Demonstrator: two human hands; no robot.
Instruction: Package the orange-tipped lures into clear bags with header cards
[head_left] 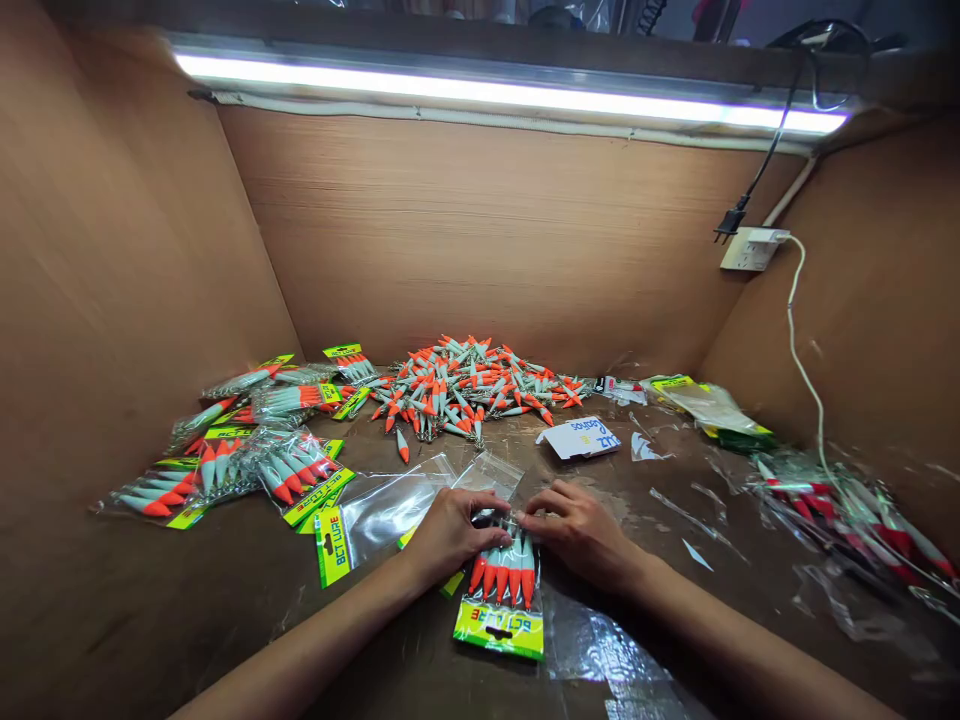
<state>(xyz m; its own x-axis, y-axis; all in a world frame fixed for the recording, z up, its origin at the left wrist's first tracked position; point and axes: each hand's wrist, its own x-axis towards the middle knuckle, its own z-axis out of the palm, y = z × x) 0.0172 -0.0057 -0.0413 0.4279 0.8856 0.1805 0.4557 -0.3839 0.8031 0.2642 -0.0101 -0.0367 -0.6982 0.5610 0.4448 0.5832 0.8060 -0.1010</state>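
A clear plastic bag of fishing lures [502, 578] lies flat in front of me, its yellow-green header toward me. Several lures with orange tips and pale bodies sit side by side in it. At the bag's far end, my left hand [450, 530] pinches the plastic between thumb and fingers. My right hand [577, 525] grips the same end from the other side, fingertips close to the left ones. An unfilled header bag [386, 515] lies beyond my left hand, and another clear bag is partly hidden under that hand.
A heap of loose lures [465, 385] lies at the back. Filled packs [232, 460] are piled at left. A white card [579, 438], unfilled bags [712, 408] and red-white lures [847, 510] are toward the right, near a white cable [799, 330]. Plastic scraps [697, 555] litter the table.
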